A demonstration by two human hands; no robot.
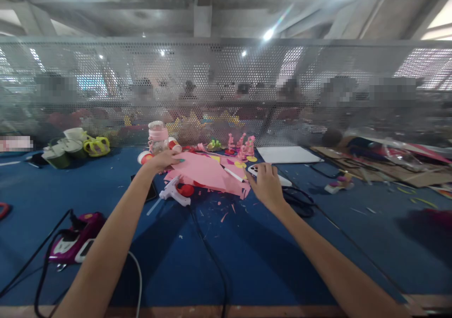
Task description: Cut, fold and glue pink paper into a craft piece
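My left hand pinches the left edge of a pink paper sheet, which lies over other pink pieces. My right hand hovers or rests just right of the pile, its fingers apart and nothing visible in them. Beside those fingers lies a white phone, partly covered by the hand. A white pen rests on the paper between my hands. In front of the sheet sits a white glue gun with a glue stick poking out, near a red round piece.
Behind the paper stand small pink figures and a pink jar. A purple power strip with cables lies at left, near a dark phone. Farther back are green-white cups, a white board and cardboard.
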